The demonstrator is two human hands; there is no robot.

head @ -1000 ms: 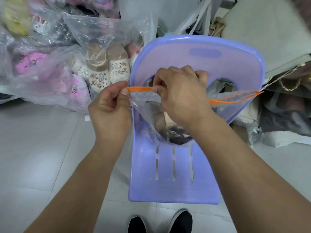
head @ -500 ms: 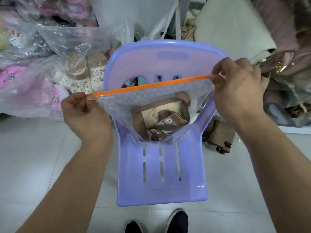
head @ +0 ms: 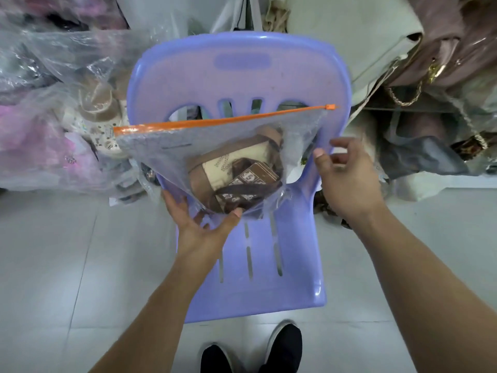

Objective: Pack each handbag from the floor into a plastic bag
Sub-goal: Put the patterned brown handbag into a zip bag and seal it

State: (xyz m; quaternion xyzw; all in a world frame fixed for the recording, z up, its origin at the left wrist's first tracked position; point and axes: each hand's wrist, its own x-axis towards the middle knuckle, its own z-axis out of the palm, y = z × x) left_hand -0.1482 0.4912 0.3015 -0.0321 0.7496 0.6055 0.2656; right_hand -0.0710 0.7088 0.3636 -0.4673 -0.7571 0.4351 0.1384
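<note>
Left hand (head: 196, 224): palm up, fingers spread wide beneath the clear zip-top plastic bag (head: 166, 157), thumb against its lower front; it carries the weight from below. Half a second ago this hand pinched the left end of the top edge.

Right hand (head: 349, 181): relaxed and holding nothing, just beside the bag's right edge; contact cannot be told. Half a second ago it gripped the top right corner.

Orange zip strip (head: 215, 121): runs flat across the whole mouth, orange slider tab (head: 330, 107) at the far right end. Judged sealed.

Brown-and-cream patterned fabric handbag (head: 242, 179): inside the bag, settled in its lower half, held above the seat of the lilac moulded plastic chair (head: 242, 76).

Status: this item appears packed; setting it aside is the likely remaining step.

Also present: loose brown and pink handbags with gold chains (head: 443, 49) heaped at right, presumably awaiting bags; plastic-wrapped beige slippers (head: 99, 103) at left; pale tiled floor (head: 67, 265).
</note>
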